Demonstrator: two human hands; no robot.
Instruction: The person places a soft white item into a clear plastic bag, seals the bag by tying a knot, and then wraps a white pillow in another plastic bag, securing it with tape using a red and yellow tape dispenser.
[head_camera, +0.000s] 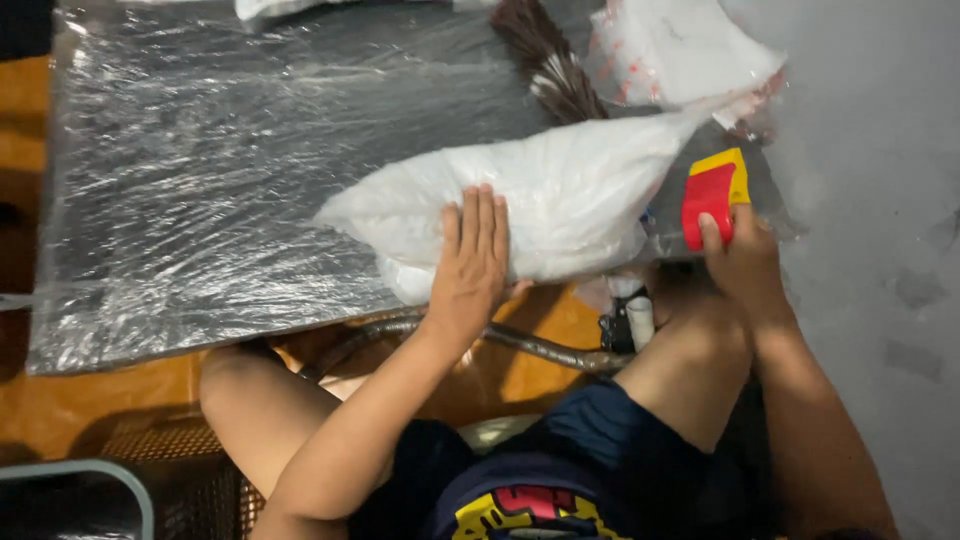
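Observation:
My left hand (472, 262) lies flat, fingers together, on a bulging clear plastic bag of white powder (560, 190) at the near edge of a dark board wrapped in plastic film (200, 170). My right hand (738, 262) grips a small red and yellow plastic tool (712, 195) held against the bag's right end. The bag stretches from the board's front edge up to the right.
A second bag of white material (680, 45) lies at the top right. A brown-and-white brush or broom head (550, 60) lies behind the bag. A metal hose (540, 345) runs under the board above my bare knees. Grey floor (880, 200) is on the right, orange floor (60, 400) on the left.

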